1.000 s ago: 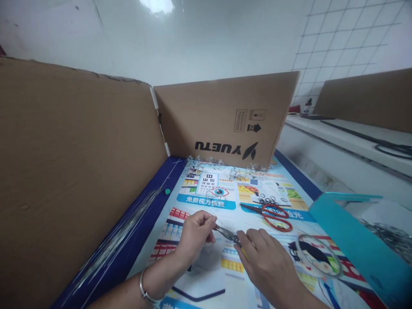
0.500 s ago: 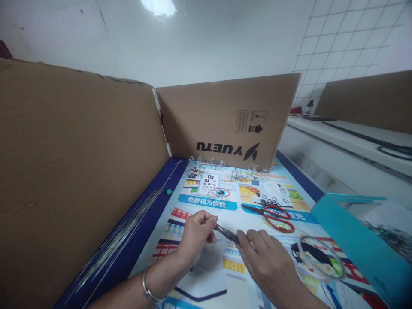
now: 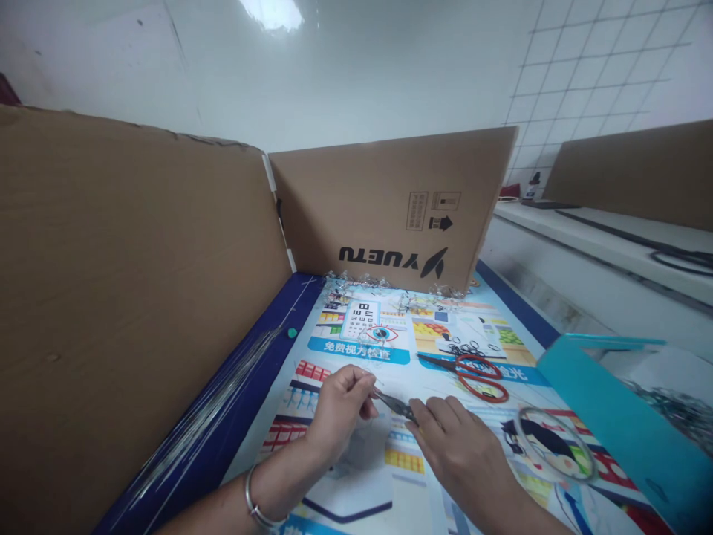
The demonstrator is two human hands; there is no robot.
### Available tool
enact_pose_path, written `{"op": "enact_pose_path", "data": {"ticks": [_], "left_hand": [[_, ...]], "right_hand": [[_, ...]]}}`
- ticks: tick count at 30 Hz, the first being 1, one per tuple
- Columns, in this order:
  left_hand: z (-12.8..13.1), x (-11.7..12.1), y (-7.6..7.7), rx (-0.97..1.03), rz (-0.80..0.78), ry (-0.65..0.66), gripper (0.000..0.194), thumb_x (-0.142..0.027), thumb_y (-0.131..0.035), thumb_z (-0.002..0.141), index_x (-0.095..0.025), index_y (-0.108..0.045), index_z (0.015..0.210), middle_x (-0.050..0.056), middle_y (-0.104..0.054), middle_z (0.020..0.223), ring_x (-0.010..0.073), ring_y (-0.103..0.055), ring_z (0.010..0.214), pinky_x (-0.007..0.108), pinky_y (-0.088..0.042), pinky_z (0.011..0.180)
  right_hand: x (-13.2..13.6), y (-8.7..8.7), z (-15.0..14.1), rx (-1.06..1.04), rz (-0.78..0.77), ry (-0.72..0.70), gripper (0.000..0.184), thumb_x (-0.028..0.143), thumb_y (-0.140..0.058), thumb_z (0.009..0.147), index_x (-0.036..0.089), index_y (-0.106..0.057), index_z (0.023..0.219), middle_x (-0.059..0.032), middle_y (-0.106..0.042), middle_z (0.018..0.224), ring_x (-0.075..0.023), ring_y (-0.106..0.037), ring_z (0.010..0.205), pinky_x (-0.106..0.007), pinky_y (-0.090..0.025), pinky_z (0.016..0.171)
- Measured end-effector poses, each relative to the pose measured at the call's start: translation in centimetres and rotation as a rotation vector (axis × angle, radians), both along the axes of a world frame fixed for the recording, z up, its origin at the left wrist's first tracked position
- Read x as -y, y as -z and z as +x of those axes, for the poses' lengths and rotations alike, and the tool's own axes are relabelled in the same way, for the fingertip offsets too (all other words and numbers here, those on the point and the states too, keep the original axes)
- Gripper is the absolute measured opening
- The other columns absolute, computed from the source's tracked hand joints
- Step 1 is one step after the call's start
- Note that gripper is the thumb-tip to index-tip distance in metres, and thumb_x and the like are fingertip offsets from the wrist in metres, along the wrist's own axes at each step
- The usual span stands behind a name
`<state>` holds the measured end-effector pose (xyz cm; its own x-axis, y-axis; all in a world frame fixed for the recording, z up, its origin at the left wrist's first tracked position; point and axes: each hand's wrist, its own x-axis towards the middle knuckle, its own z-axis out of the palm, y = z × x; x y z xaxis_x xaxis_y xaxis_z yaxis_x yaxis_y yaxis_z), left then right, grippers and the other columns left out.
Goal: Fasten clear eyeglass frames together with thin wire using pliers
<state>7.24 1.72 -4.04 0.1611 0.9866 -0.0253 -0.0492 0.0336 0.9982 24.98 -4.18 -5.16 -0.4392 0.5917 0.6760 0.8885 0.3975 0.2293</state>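
Note:
My right hand (image 3: pixel 454 435) is closed round the handles of a pair of long-nosed pliers (image 3: pixel 396 406), whose tips point left. Those tips reach to the fingertips of my left hand (image 3: pixel 344 405). Thumb and finger of that hand are pinched together on something thin, probably wire, too small to make out. Both hands are above the printed sheet (image 3: pixel 412 475). Beyond the pliers lie red-handled scissors (image 3: pixel 482 377) with dark blades pointing left, and several small dark rings (image 3: pixel 466 347) are just behind them. A coil of pale wire (image 3: pixel 521 431) rests right of my right hand.
Straight wire lengths (image 3: pixel 215 409) lie along the left on blue cloth, near a small green piece (image 3: pixel 292 333). Cardboard panels (image 3: pixel 139 297) stand left and behind. Clear wire bits (image 3: pixel 362 281) line the back panel's foot. A turquoise box (image 3: pixel 624 416) with a tangled metal pile stands right.
Both hands stay almost where they were, with the pliers still meeting the left fingertips. The whole view has shifted very slightly.

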Motion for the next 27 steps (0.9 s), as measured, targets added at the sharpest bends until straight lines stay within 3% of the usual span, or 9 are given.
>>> {"op": "enact_pose_path", "data": {"ticks": [9, 15, 21, 27], "left_hand": [[-0.1, 0.0, 0.1, 0.002, 0.073, -0.006, 0.02, -0.032, -0.058, 0.076, -0.015, -0.055, 0.066, -0.003, -0.055, 0.049, 0.0081, -0.049, 0.041, 0.018, -0.038, 0.047], [-0.2, -0.4, -0.1, -0.013, 0.024, 0.049, 0.023, -0.035, -0.058, 0.077, -0.014, -0.055, 0.066, -0.002, -0.055, 0.049, 0.0086, -0.051, 0.043, 0.019, -0.038, 0.047], [-0.3, -0.7, -0.1, 0.07, -0.075, 0.086, 0.028, -0.037, -0.066, 0.071, -0.016, -0.05, 0.081, 0.001, -0.063, 0.069, 0.0138, -0.061, 0.056, 0.02, -0.041, 0.046], [-0.3, 0.0, -0.1, 0.209, -0.148, 0.131, 0.045, -0.045, -0.066, 0.073, -0.011, -0.058, 0.103, 0.015, -0.065, 0.103, 0.0224, -0.064, 0.084, 0.031, -0.05, 0.067]], "right_hand": [[-0.3, 1.3, -0.1, -0.193, -0.08, -0.054, 0.028, 0.031, -0.035, 0.096, 0.015, -0.058, 0.098, -0.0067, -0.061, 0.081, -0.0182, -0.055, 0.075, -0.028, -0.04, 0.061], [-0.6, 1.3, 0.1, -0.179, -0.051, -0.045, 0.027, 0.03, -0.038, 0.095, 0.014, -0.059, 0.098, -0.0066, -0.06, 0.079, -0.0176, -0.054, 0.073, -0.028, -0.039, 0.062], [-0.5, 0.7, 0.8, 0.032, 0.025, -0.012, 0.021, 0.021, -0.051, 0.089, 0.012, -0.06, 0.105, -0.0073, -0.059, 0.078, -0.0191, -0.051, 0.072, -0.032, -0.036, 0.064], [-0.4, 1.3, 0.9, 0.1, 0.027, -0.002, 0.025, 0.016, -0.055, 0.085, 0.011, -0.058, 0.11, -0.0076, -0.059, 0.08, -0.02, -0.05, 0.073, -0.033, -0.034, 0.062]]}}
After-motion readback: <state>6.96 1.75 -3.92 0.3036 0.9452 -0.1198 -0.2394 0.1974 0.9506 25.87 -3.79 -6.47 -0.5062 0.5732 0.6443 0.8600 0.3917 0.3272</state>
